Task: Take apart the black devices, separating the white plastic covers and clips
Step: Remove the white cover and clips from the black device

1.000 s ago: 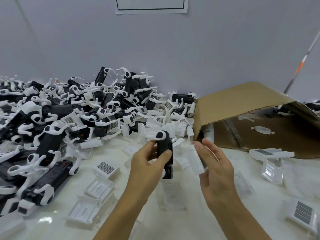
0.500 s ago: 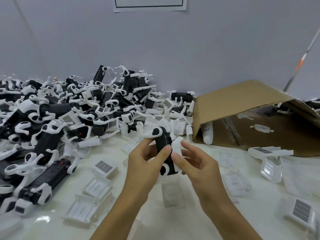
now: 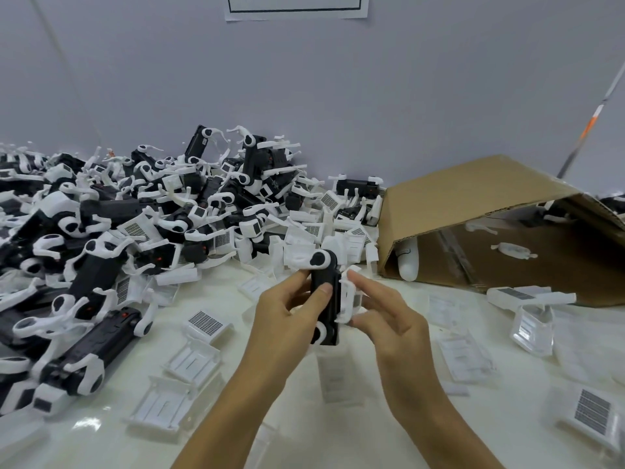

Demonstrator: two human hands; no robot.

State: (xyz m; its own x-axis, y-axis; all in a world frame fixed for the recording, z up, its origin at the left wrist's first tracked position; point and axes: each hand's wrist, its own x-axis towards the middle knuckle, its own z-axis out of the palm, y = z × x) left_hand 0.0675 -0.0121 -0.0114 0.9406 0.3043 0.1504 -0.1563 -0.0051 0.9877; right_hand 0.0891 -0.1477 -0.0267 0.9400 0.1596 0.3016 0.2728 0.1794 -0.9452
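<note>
My left hand (image 3: 287, 316) grips an upright black device (image 3: 324, 299) above the table, thumb across its front. A white clip (image 3: 321, 259) caps the device's top end and another sits at its bottom. My right hand (image 3: 385, 316) pinches a white plastic cover (image 3: 348, 296) on the device's right side, index finger on top and thumb beneath. A large heap of black devices with white clips (image 3: 135, 231) fills the left and back of the table.
An open cardboard box (image 3: 473, 198) lies on its side at the right, with a few white parts inside. Loose white covers (image 3: 192, 360) and clear covers (image 3: 532, 330) lie scattered on the white table (image 3: 101, 431). A grey wall stands behind.
My right hand dropped a clear piece to the table, came back to the device and now pinches the white cover on its right side. The left hand keeps holding the device.
</note>
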